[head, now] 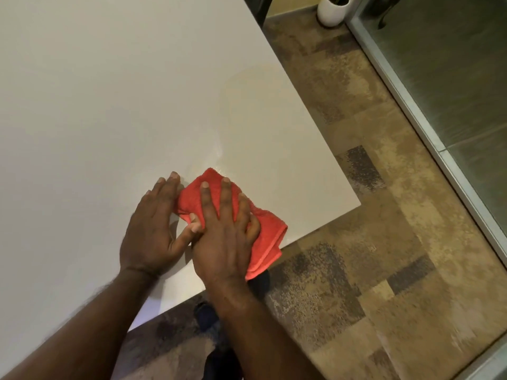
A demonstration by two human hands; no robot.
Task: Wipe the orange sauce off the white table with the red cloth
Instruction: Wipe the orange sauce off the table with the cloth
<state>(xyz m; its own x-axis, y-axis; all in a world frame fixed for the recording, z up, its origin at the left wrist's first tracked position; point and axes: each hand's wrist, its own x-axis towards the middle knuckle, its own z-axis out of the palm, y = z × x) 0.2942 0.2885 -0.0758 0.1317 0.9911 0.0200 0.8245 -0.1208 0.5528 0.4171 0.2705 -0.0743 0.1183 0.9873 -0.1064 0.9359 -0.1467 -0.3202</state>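
Red cloth (236,215) lies bunched near the tabletop's (109,105) near right corner, pressed flat under the right hand (222,237), fingers spread. Left hand (151,229) rests open just left, thumb touching the cloth. A faint smear (247,105) lies farther away, so the stroke likely runs away from the person.

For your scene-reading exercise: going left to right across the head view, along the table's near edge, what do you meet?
Left hand flat on the white table → right hand → crumpled red terry cloth → patterned brown carpet → grey metal door frame.
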